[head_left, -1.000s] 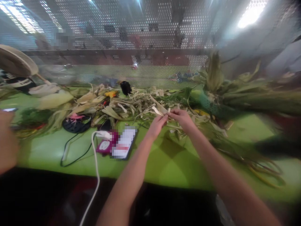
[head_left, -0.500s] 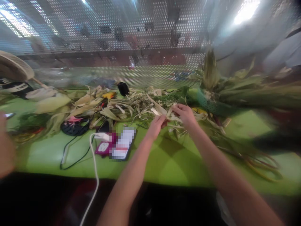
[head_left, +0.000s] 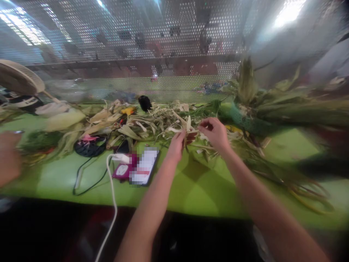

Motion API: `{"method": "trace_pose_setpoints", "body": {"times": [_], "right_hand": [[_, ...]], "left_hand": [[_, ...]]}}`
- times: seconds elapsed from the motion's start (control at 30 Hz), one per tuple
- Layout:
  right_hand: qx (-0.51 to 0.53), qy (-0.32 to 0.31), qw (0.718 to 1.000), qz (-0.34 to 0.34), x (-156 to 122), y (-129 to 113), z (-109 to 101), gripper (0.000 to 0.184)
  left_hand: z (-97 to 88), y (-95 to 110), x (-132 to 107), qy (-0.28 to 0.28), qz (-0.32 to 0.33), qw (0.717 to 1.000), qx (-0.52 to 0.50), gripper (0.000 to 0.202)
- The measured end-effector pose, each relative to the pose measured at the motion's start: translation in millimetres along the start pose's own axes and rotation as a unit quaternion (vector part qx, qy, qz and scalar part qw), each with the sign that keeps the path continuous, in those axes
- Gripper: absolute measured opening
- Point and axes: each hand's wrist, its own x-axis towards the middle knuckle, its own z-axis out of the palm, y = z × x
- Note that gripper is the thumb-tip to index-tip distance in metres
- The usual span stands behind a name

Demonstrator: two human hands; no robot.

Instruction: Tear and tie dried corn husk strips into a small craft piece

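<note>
Pale strips of dried corn husk (head_left: 188,124) stick up from between the fingers of my left hand (head_left: 177,145), which is closed on them. To the right, my right hand (head_left: 216,134) pinches with thumb and forefinger at the end of a thin pale strip that runs across from the left hand. The exact grip of its fingertips is small and blurred. Behind and under both hands lies a long heap of husk pieces and dry stalks (head_left: 163,118) on the green tabletop (head_left: 191,193).
A phone (head_left: 144,167) lies left of my forearm, beside a magenta power block (head_left: 124,171) with a white cable (head_left: 113,203). A black round item (head_left: 89,146) is farther left. Another person's hand (head_left: 9,156) shows at the left edge. A teal basket (head_left: 242,116) holds leafy stalks.
The hands have moved slightly apart, and husk strips now stand upright at my left fingers. The other person's hand at the left has moved up a little.
</note>
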Motion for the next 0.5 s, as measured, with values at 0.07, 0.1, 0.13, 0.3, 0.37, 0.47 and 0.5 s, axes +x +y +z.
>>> {"method": "trace_pose_setpoints", "body": {"times": [0.07,0.1,0.13,0.3,0.37,0.47,0.5], "right_hand": [[-0.038,0.007,0.998,-0.046,-6.2,-6.1,4.9,0.011],[-0.052,-0.013,0.997,-0.062,-10.4,-9.0,9.3,0.01],[-0.07,-0.039,0.994,-0.074,-15.1,-11.3,14.9,0.01],[-0.238,-0.082,0.962,-0.11,-35.2,-10.9,41.8,0.008],[-0.283,-0.078,0.948,-0.122,-37.7,-8.4,44.8,0.006],[-0.281,-0.085,0.948,-0.125,-36.3,-6.6,42.6,0.008],[-0.274,-0.09,0.95,-0.12,-35.3,-6.7,41.5,0.008]], "left_hand": [[1.2,0.7,2.1,0.013,0.008,0.999,-0.028,0.036],[2.4,1.2,2.4,0.018,0.016,0.999,-0.041,0.036],[4.0,1.8,2.2,0.02,0.023,0.998,-0.054,0.035],[11.9,1.0,-1.7,-0.02,0.026,0.993,-0.116,0.033],[11.9,-0.7,-2.3,-0.031,0.019,0.993,-0.115,0.033],[7.3,-2.1,-1.4,-0.026,0.018,0.997,-0.065,0.036],[4.6,-2.0,-0.7,-0.018,0.02,0.999,-0.032,0.036]]}}
